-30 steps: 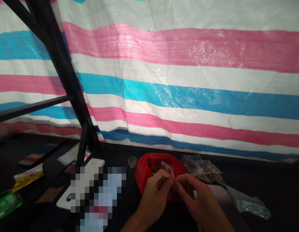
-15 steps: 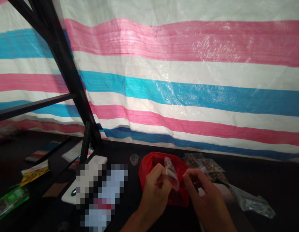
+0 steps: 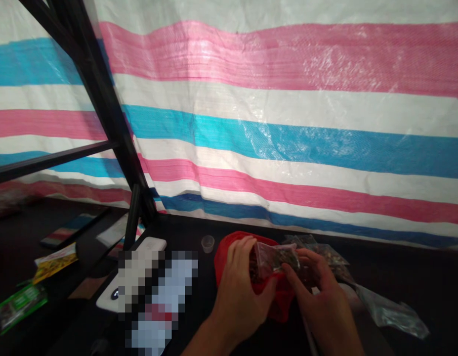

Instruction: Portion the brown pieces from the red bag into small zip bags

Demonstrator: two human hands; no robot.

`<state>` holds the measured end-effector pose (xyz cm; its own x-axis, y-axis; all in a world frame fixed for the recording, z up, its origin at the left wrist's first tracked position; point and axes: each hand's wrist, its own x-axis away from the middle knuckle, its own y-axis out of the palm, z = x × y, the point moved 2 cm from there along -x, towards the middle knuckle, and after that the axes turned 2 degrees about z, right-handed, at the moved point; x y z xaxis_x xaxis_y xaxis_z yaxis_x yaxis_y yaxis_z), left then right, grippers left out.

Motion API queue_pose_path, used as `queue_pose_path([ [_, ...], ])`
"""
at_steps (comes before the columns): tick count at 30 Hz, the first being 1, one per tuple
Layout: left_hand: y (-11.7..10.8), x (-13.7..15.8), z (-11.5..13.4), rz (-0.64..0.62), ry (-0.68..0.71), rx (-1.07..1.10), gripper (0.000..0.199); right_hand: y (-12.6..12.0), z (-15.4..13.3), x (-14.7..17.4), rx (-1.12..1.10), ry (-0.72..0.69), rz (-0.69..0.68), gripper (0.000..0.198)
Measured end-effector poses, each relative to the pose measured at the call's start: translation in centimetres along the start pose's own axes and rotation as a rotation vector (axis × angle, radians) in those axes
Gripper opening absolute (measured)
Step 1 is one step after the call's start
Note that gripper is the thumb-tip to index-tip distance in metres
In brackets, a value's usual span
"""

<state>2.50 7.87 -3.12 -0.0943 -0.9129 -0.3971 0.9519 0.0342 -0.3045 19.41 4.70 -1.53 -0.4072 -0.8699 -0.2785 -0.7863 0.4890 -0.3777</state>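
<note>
A small clear plastic bag (image 3: 282, 258) with dark brownish-green bits inside is pinched between the thumb and fingers of my right hand (image 3: 323, 289). It hangs above the mouth of a red plastic bag (image 3: 227, 252) on the black table. My left hand (image 3: 241, 284) curves over the red bag's left and front side, thumb and fingers wide apart. Its fingertips come close to the clear bag's left edge; whether they touch it I cannot tell. Dark loose pieces show inside the red bag, partly hidden by my hands.
Behind my right hand lie clear bags of dried pieces (image 3: 332, 257). A crumpled clear plastic bag (image 3: 399, 314) is at the right. Left of the red bag are a small clear cup (image 3: 207, 243), a white device (image 3: 149, 245), and yellow (image 3: 58, 262) and green packets (image 3: 21, 304). A striped tarp (image 3: 288, 113) hangs behind.
The small clear bag, earlier at my left hand, is now in my right hand and shows its contents. My left hand has spread its fingers over the red bag.
</note>
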Motion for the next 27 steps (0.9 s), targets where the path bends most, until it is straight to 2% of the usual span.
queue_pose_path([
  [2,0.2,0.2,-0.4,-0.104,0.062,-0.133,0.066,0.2,0.1,0.4,0.067,-0.031,-0.010,0.040],
  [4,0.3,0.1,-1.1,-0.144,0.029,-0.180,0.061,0.4,0.1,0.7,0.115,-0.072,-0.031,0.039],
  [10,0.2,-0.5,-1.5,-0.117,-0.002,-0.167,0.059,0.5,0.0,0.9,0.159,-0.199,-0.044,0.034],
  [14,0.0,-0.6,-1.4,-0.092,-0.082,-0.097,0.051,0.6,-0.4,1.2,0.151,-0.299,-0.061,0.035],
  [18,-0.1,-0.7,-1.5,-0.035,-0.126,-0.005,0.048,0.6,-0.8,1.3,0.165,-0.474,-0.043,0.033],
  [21,-0.2,-0.8,-1.4,-0.038,-0.118,-0.005,0.048,0.8,-1.0,1.4,0.171,-0.596,-0.081,0.032],
  [25,-0.4,-1.0,-1.2,-0.055,-0.090,-0.058,0.024,1.0,-0.8,1.6,0.225,-0.622,-0.164,0.036],
  [27,-0.5,-1.0,-1.1,-0.033,-0.047,-0.089,0.027,1.1,-0.6,1.6,0.258,-0.612,-0.184,0.038],
])
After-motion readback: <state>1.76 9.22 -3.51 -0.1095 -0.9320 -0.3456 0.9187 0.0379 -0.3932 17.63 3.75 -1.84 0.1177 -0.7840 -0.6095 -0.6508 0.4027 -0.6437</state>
